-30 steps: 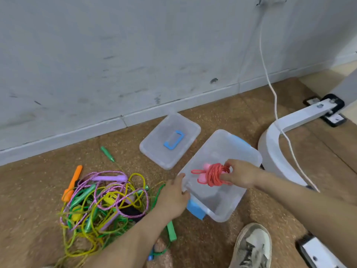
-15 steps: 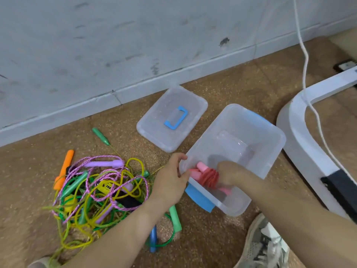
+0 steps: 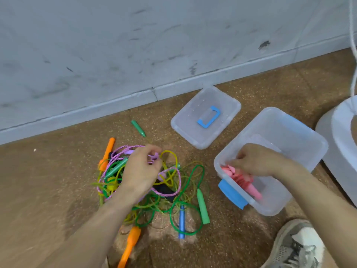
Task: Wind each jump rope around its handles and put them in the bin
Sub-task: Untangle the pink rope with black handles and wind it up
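A pink jump rope [image 3: 243,183], wound around its handles, lies inside the clear plastic bin [image 3: 301,132] near its front left corner. My right hand [image 3: 257,159] hovers in the bin just above it, fingers loosely curled and not wrapped around it. To the left, a tangle of jump ropes [image 3: 173,190] in green, yellow, purple, orange and blue lies on the floor. My left hand [image 3: 141,171] reaches into the pile and pinches the purple jump rope [image 3: 153,157] at its handle.
The bin's clear lid [image 3: 193,130] with a blue handle lies on the brown floor behind the pile, near the wall. A white stand base [image 3: 336,151] sits right of the bin. My shoe [image 3: 295,246] is at bottom right. A white cable [image 3: 353,35] hangs at the right edge.
My right hand lowered the pink wound rope into the bin and loosened its grip. My left hand left the bin's rim and moved left onto the tangled pile, taking the purple rope.
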A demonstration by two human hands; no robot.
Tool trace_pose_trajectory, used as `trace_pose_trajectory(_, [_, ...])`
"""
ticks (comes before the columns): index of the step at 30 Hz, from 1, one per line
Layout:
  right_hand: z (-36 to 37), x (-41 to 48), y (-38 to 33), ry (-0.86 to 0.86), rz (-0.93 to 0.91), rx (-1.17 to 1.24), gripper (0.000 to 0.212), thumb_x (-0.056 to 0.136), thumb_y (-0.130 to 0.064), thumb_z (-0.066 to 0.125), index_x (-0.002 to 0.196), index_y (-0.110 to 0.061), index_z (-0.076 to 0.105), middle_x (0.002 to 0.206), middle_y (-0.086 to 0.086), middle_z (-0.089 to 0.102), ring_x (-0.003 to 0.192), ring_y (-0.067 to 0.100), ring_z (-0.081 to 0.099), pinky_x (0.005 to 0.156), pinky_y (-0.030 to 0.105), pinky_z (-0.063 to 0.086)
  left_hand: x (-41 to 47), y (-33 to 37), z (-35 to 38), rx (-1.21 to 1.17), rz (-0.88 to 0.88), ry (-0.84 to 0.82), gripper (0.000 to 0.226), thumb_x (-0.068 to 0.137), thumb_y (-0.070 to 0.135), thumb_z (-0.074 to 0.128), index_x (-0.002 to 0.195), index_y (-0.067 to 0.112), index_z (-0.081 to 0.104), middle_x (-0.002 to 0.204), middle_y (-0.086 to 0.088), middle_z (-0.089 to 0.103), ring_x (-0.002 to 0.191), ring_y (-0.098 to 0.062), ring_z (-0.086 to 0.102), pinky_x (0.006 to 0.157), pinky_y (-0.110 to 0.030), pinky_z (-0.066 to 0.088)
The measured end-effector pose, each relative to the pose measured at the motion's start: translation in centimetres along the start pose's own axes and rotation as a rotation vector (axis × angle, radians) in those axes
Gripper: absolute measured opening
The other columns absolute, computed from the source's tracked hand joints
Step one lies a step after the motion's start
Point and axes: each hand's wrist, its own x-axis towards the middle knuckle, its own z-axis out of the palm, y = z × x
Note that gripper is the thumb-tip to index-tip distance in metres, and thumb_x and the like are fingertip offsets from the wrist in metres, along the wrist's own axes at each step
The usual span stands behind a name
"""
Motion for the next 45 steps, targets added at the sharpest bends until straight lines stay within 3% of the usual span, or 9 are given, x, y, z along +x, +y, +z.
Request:
trace_pose_trajectory(6, [4.8, 0.6, -8.2, -0.257, -0.28, 0.406, 0.022, 0.096, -0.022, 0.057, 0.116, -0.015, 0.062, 0.097, 0.005, 0.07, 0.08, 0.015, 0.06, 0.06, 0.024, 0.046, -4.6, -8.5, 1.2, 0.032, -0.228, -0.482, 0.085, 0.073, 0.027, 0.077, 0.145, 0.019, 0.032, 0.139, -0.001, 0.046, 0.125, -0.015, 0.048, 0.102, -0.025, 0.04])
trace_pose_trajectory(11, [12.8, 3.5, -9.2, -0.301, -0.409, 0.013, 0.103, 0.08, -0.022, 0.073, 0.155, -0.024, 0.003, 0.144, 0.001, 0.047, 0.12, 0.01, 0.052, 0.098, 0.019, 0.04, -8.1, -9.3, 4.2, -0.072, -0.255, -0.328, 0.016, 0.084, 0.027, 0.064, 0.1, 0.025, 0.064, 0.081, 0.006, 0.066, 0.068, -0.007, 0.058, 0.068, -0.026, 0.039])
trace_pose_trajectory(16, [12.7, 2.5, -10.9, -0.278, -0.521, 0.236, 0.088, 0.073, -0.013, 0.081, 0.142, -0.041, 0.033, 0.121, -0.013, 0.064, 0.107, 0.001, 0.06, 0.091, 0.018, 0.046, -6.1, -4.1, -3.6, -0.147, 0.008, -0.288, 0.016, 0.095, 0.026, 0.055, 0.093, 0.021, 0.07, 0.056, 0.012, 0.053, 0.05, 0.003, 0.047, 0.052, -0.014, 0.037])
trace_pose_trajectory(23, [-1.0, -7.7, -22.6, 0.07, -0.714, 0.316, 0.017, 0.094, -0.02, 0.062, 0.104, -0.032, 0.068, 0.067, -0.009, 0.064, 0.058, 0.002, 0.054, 0.054, 0.018, 0.043, -4.5, 4.5, -19.3, -0.315, 0.26, 0.047, 0.018, 0.09, 0.033, 0.054, 0.078, 0.029, 0.066, 0.064, 0.007, 0.064, 0.065, -0.014, 0.061, 0.07, -0.035, 0.052])
trace_pose_trajectory(29, [-7.6, -21.0, -31.6, 0.449, -0.826, 0.567, 0.02, 0.094, -0.019, 0.06, 0.092, -0.004, 0.073, 0.063, 0.006, 0.055, 0.044, 0.01, 0.041, 0.044, 0.019, 0.034, -8.2, 9.0, -30.5, -0.647, 0.395, 0.441, 0.021, 0.091, 0.022, 0.059, 0.084, 0.039, 0.07, 0.067, 0.004, 0.067, 0.072, -0.015, 0.065, 0.074, -0.046, 0.054])
trace_pose_trajectory(35, [-6.6, -26.9, -34.3, 0.974, -0.835, 0.056, 0.012, 0.089, -0.019, 0.066, 0.087, -0.014, 0.076, 0.08, 0.003, 0.072, 0.076, 0.017, 0.063, 0.073, 0.031, 0.046, -12.0, 6.0, -33.2, 0.163, 0.241, 0.067, 0.051, 0.088, 0.027, 0.063, 0.136, 0.035, 0.047, 0.13, 0.003, 0.06, 0.118, -0.015, 0.057, 0.096, -0.029, 0.044])
trace_pose_trajectory(37, [-5.9, -27.3, -34.4, 0.949, -0.799, 0.126, 0.01, 0.087, -0.017, 0.068, 0.084, -0.014, 0.076, 0.078, -0.001, 0.071, 0.078, 0.014, 0.063, 0.077, 0.031, 0.049, -13.0, 5.5, -33.1, 0.315, 0.18, -0.001, 0.065, 0.088, 0.033, 0.062, 0.145, 0.028, 0.034, 0.146, 0.001, 0.045, 0.129, -0.016, 0.047, 0.102, -0.025, 0.038])
trace_pose_trajectory(42, [-2.8, -26.3, -34.7, 0.648, -0.857, 0.586, 0.018, 0.089, -0.007, 0.065, 0.073, -0.016, 0.07, 0.061, -0.004, 0.064, 0.058, 0.004, 0.058, 0.064, 0.027, 0.05, -12.8, 8.0, -30.3, -0.222, 0.256, 0.025, 0.074, 0.08, 0.042, 0.072, 0.143, 0.029, 0.037, 0.132, 0.008, 0.049, 0.117, -0.013, 0.054, 0.099, -0.027, 0.043])
trace_pose_trajectory(45, [-2.9, -26.6, -35.4, 0.413, -0.959, 0.977, 0.015, 0.093, -0.004, 0.06, 0.082, -0.008, 0.069, 0.064, 0.0, 0.064, 0.059, 0.01, 0.055, 0.063, 0.022, 0.05, -11.6, 8.4, -27.9, -0.266, 0.254, -0.091, 0.033, 0.085, 0.043, 0.063, 0.112, 0.024, 0.062, 0.1, 0.002, 0.069, 0.089, -0.015, 0.065, 0.09, -0.038, 0.051])
